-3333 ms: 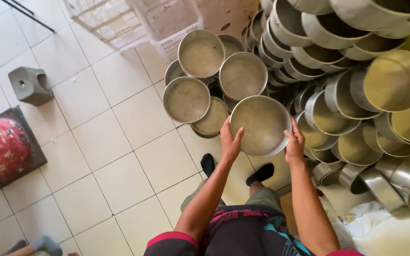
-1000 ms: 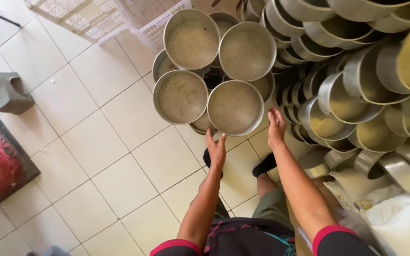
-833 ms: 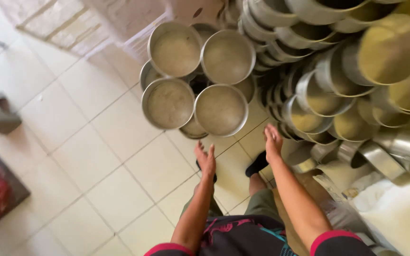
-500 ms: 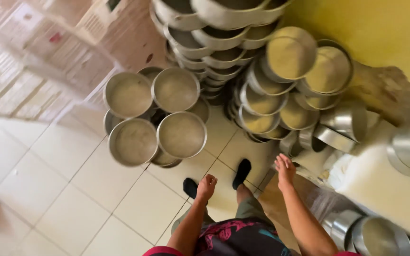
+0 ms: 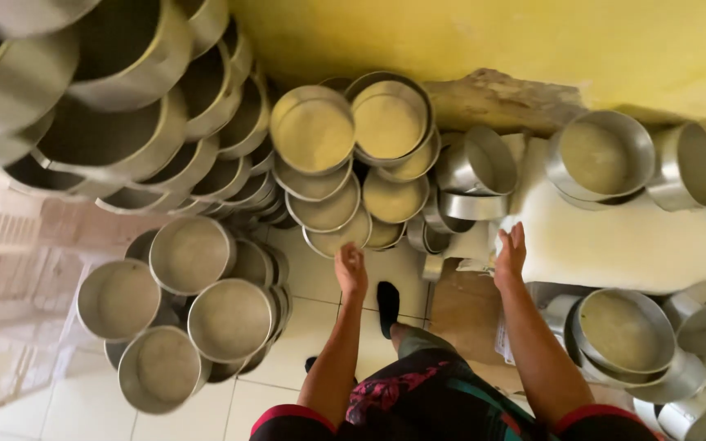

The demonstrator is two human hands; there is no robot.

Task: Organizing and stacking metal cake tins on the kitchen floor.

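My left hand [image 5: 351,269] hangs empty with its fingers loosely curled, just below a leaning stack of round metal pans [image 5: 314,131] against the yellow wall [image 5: 492,41]. My right hand [image 5: 511,251] is spread open at the edge of a white sack [image 5: 614,245], holding nothing. To the left, on the tiled floor [image 5: 304,359], stand stacks of round metal pans [image 5: 229,318], the nearest one a little left of my left arm. More loose pans [image 5: 474,175] lie between the two hands, against the wall.
Tall slanting stacks of pans [image 5: 124,98] fill the upper left. Pans [image 5: 600,155] rest on the white sack, others [image 5: 627,335] lie at the lower right. A white plastic crate [image 5: 2,245] stands at the far left. My feet in dark shoes [image 5: 387,306] are on the tiles.
Earlier both hands set a pan on the floor stack and let go. The view has since swung right toward the yellow wall, and both empty hands have moved away from that stack.
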